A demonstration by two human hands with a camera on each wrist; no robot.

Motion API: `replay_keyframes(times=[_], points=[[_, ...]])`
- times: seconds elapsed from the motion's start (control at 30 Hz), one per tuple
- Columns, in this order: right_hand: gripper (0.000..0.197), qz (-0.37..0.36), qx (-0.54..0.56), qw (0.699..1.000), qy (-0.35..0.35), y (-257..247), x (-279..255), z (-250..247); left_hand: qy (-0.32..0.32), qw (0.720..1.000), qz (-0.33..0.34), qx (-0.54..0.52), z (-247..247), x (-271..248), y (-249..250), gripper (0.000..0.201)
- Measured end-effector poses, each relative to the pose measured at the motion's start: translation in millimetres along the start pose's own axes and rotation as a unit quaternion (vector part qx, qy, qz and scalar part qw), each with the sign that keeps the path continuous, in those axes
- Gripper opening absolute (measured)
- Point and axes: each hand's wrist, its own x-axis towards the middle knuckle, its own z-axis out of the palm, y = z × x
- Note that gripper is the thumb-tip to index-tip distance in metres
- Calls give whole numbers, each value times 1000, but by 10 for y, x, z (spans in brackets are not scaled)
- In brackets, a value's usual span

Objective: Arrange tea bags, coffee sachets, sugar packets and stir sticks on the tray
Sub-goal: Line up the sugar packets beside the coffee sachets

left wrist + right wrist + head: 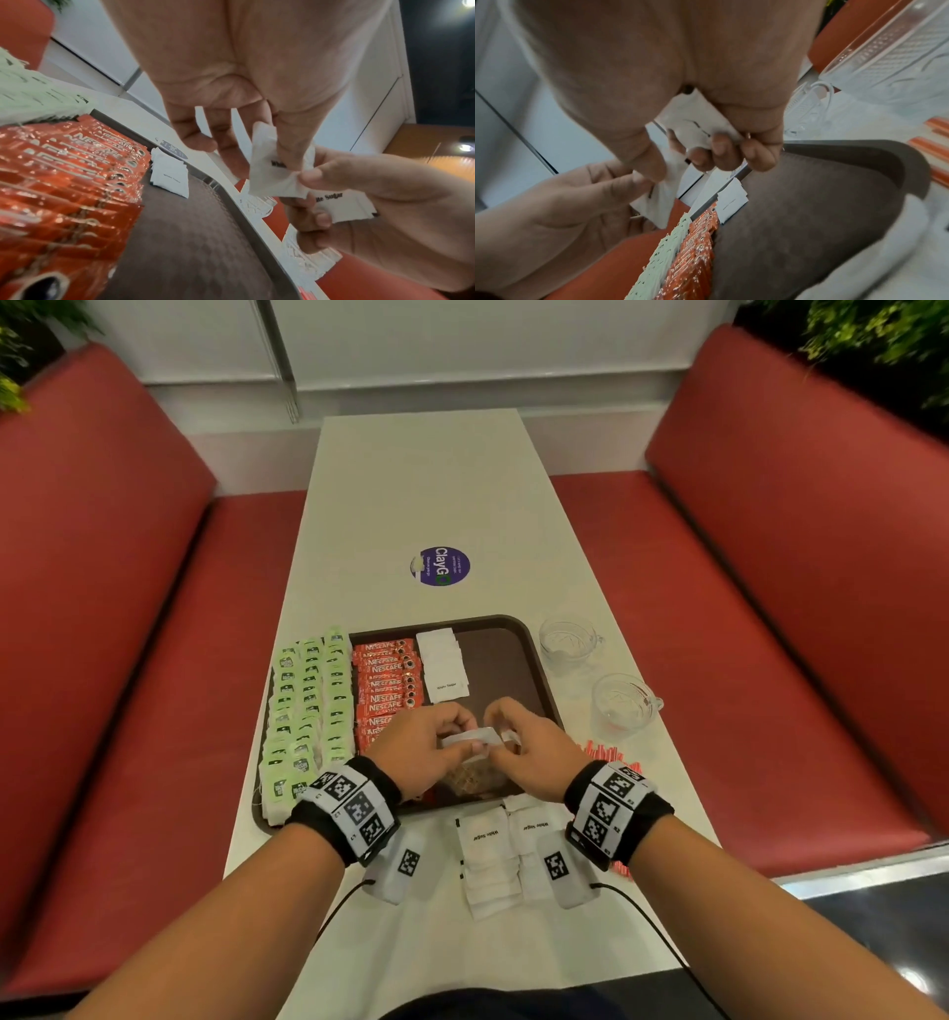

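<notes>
The brown tray [518, 629] holds rows of green tea bags [308, 706], red coffee sachets [387, 680] and a column of white sugar packets [442, 665]. Both hands hover over the tray's near end. My left hand [436, 742] pinches one white sugar packet [272, 162] between thumb and fingers. My right hand [518, 737] grips a small stack of sugar packets [698, 121], and its thumb and forefinger also touch the corner of the left hand's packet. More loose sugar packets [488, 855] lie on the table before the tray. Red stir sticks [606, 755] lie beside the right wrist.
Two glass cups [567, 639] [621, 703] stand right of the tray. A round blue sticker [440, 566] marks the white table [411, 480] beyond it. Red bench seats [102, 608] flank both sides. The tray's right part [192, 233] is bare brown surface.
</notes>
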Motion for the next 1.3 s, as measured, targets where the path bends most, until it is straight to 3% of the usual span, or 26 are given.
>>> replay_keyframes(times=[0.07,0.23,0.4,0.5,0.67,0.8,0.93,1.0,1.07,1.13,1.23,1.3], points=[[7,-15,0,1000,17,21,70,13,31,999,-5,-24,-22,35,0,11],[9,-13,-10,999,43,51,259,5,54,998,-31,18,-106,212,-126,7],[21,48,14,998,49,43,353,-56,88,986,-97,105,-175,626,-350,9],[12,67,31,996,46,49,367,-102,69,974,-149,155,-192,881,-468,7],[21,74,20,995,59,85,403,-131,19,959,-187,210,-157,1172,-560,7],[12,91,35,994,47,138,381,-143,4,943,-202,263,-126,1288,-558,22],[11,68,-1,996,62,230,389,-162,16,929,-199,312,-89,1323,-615,42],[9,61,-17,996,69,256,405,-166,19,927,-171,332,-80,1343,-615,35],[9,64,-15,995,69,271,422,-171,-24,918,-147,366,-93,1360,-567,17],[10,65,-8,995,75,269,435,-180,-69,909,-146,383,-116,1362,-542,17],[14,59,-4,994,88,260,451,-181,-63,916,-138,371,-141,1334,-541,17],[17,55,-3,994,96,258,461,-173,-21,941,-101,321,-150,1274,-487,23]])
